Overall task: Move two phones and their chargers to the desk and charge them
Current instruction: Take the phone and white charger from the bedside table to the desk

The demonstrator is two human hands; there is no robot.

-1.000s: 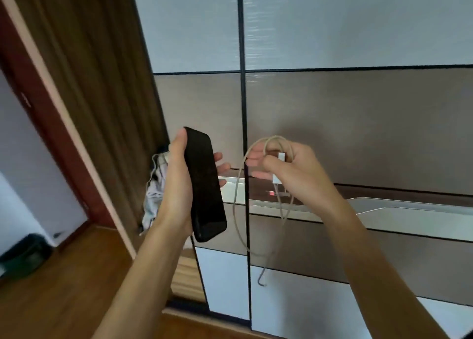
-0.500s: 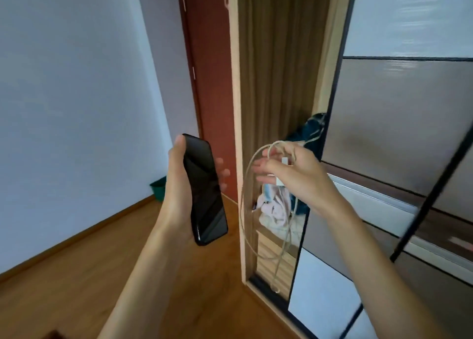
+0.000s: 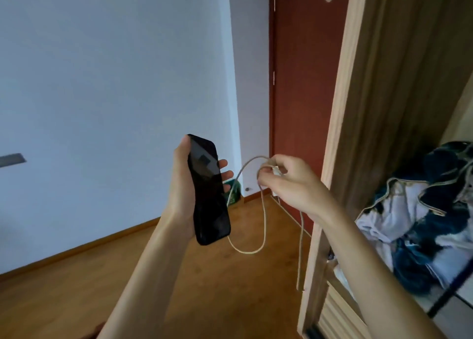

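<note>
My left hand (image 3: 183, 187) grips a black phone (image 3: 208, 190) upright in front of me, thumb along its left edge and fingertips showing past its right edge; the screen is dark. My right hand (image 3: 289, 182) pinches a small white charger plug (image 3: 276, 170) together with its beige cable (image 3: 263, 226). The cable hangs in a loop below both hands, and one loose end dangles down by the wardrobe frame. Only one phone and one charger are in view.
A wardrobe frame (image 3: 330, 139) stands at right, with rumpled blue and white clothes (image 3: 419, 210) inside. A dark red door (image 3: 302, 82) is ahead beside a pale wall (image 3: 115, 82). A green bin (image 3: 234, 192) sits on the wooden floor (image 3: 179, 274).
The view has swung left from the sliding wardrobe panels to the wall, door and floor. Both hands keep the same hold on the phone and the charger cable.
</note>
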